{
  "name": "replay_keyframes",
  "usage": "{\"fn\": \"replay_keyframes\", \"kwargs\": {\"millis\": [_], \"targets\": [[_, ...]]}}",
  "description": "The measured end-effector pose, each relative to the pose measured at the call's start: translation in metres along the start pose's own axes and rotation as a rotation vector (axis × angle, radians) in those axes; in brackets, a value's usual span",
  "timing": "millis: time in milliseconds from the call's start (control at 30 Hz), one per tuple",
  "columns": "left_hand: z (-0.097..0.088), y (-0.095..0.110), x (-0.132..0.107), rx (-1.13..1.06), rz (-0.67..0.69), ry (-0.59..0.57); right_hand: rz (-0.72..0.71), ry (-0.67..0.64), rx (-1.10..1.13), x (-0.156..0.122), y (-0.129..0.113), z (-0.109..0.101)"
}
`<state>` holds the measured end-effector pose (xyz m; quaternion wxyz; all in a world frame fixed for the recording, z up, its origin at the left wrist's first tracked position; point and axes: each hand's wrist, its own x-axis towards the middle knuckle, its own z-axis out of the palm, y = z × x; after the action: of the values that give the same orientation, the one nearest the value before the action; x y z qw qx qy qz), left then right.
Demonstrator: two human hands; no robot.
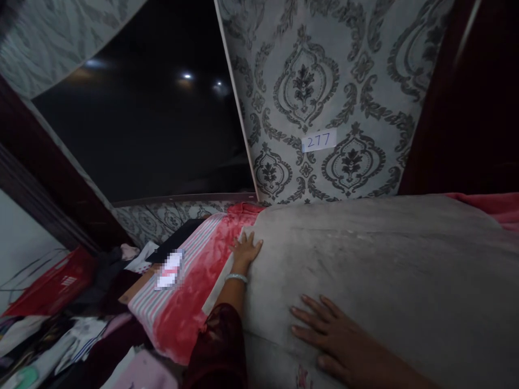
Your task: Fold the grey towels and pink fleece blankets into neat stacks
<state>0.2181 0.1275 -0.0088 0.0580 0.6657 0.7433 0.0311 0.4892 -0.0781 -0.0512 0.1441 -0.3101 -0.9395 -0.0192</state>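
A wide grey blanket (385,270) lies spread out before me, with faint creases and a small reddish mark near the bottom. My left hand (246,250) rests on its left edge, fingers spread, a pale bracelet (236,277) round the wrist. My right hand (334,337) lies on or just over the grey surface closer to me, fingers apart and holding nothing. Left of the grey blanket, a red blanket (194,294) shows from beneath, beside a striped cloth (148,309).
Clothes (83,337) are heaped at the lower left, near a red bag (57,286). A large dark screen (150,119) stands against the patterned wall. Paper marked 277 (319,140) is stuck on the wallpaper. Dark red wood (466,124) rises at the right.
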Motion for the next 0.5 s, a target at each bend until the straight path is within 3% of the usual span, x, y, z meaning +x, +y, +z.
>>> {"fn": "replay_keyframes", "kwargs": {"millis": [133, 233, 300, 367, 433, 500], "targets": [[-0.003, -0.002, 0.002, 0.036, -0.01, 0.038, -0.035, -0.107, 0.253, -0.003, -0.012, -0.021], [-0.01, 0.009, 0.001, 0.129, 0.028, 0.15, -0.029, -0.051, 0.489, -0.001, 0.004, -0.042], [-0.013, 0.027, -0.001, 0.187, 0.128, 0.213, 0.162, 0.041, 0.479, -0.003, 0.037, -0.055], [-0.011, 0.051, -0.006, 0.194, 0.279, 0.256, 0.488, 0.061, 0.253, -0.016, 0.081, -0.067], [-0.002, 0.075, -0.016, 0.19, 0.382, 0.238, 0.802, 0.031, 0.069, -0.042, 0.125, -0.075], [0.008, 0.091, -0.025, 0.2, 0.39, 0.179, 1.026, 0.027, -0.081, -0.074, 0.157, -0.075]]}}
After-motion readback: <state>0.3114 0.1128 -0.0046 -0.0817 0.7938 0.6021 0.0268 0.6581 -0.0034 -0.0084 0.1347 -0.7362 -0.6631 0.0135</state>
